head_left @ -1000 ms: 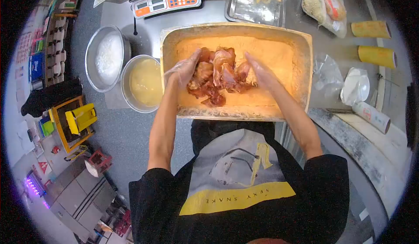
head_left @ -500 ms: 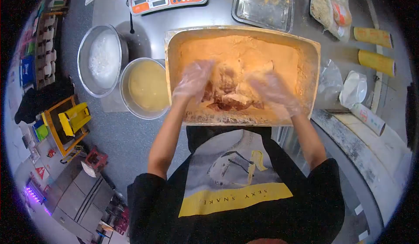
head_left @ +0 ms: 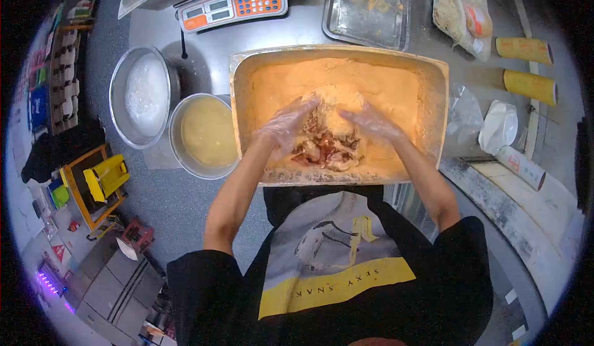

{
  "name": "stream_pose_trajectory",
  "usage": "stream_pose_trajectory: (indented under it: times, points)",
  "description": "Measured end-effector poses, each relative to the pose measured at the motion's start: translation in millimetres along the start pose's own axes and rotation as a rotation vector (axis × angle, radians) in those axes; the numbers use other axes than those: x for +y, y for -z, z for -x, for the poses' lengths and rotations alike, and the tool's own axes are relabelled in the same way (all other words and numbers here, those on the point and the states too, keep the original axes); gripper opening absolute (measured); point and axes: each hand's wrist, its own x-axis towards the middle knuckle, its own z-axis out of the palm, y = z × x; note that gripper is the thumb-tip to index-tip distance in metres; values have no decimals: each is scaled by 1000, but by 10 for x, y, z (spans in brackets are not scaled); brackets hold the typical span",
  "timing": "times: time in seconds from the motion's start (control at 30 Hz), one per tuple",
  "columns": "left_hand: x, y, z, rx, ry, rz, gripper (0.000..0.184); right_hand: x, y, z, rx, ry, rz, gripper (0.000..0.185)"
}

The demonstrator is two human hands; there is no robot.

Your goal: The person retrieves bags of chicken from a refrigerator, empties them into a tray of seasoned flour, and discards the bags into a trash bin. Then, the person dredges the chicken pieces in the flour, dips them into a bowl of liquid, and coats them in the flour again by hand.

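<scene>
A big rectangular tub [head_left: 447,114] holds orange breading flour [head_left: 390,77]. Dark reddish raw meat pieces [head_left: 325,151] lie in a pile near its front side, partly dusted. My left hand [head_left: 286,124], in a clear plastic glove, is at the pile's left edge with its fingers stretched out toward a flour-covered heap [head_left: 336,108]. On the other side of that heap is my right hand [head_left: 374,123], gloved the same way, fingers extended and apart. The heap lies between both hands; some fingertips are buried or blurred in flour.
Left of the tub stand a metal bowl of yellowish liquid [head_left: 207,132] and a metal bowl with white contents [head_left: 147,95]. Behind are a scale [head_left: 232,5] and a metal tray [head_left: 366,12]. Bagged food [head_left: 464,12], yellow rolls [head_left: 529,86] and a white container [head_left: 499,126] sit at the right.
My hands have come closer together around the flour-covered heap. The meat pieces now sit more bunched and exposed at the front. The whole view has shifted slightly.
</scene>
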Motion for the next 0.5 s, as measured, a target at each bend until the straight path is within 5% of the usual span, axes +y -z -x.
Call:
stream_pose_trajectory:
  times: [0.07, 0.17, 0.27, 0.37, 0.4, 0.43, 0.5]
  points:
    - [167, -35, 107, 121, -193, -265, 79, -52, 36, 8, 16, -54, -131, 86]
    - [108, -138, 94, 231, -386, -386, 84, 89, 68, 41, 154, -46, -342, 60]
    - [165, -155, 515, 128, -368, -451, 80, 603, 147, 219, 112, 265, -426, 63]
    - [217, -37, 800, -4, -406, -614, 73, 430, 115, 542, 155, 281, -183, 68]
    - [33, -60, 669, 182, -513, -574, 71, 88, 154, 665, 178, 157, -188, 68]
    - [-104, 25, 521, 180, -512, -575, 71, 125, 186, 672, 188, 92, -193, 67]
    - [-57, 150, 370, 467, -171, -867, 73, 610, 328, 589, 211, -57, -358, 65]
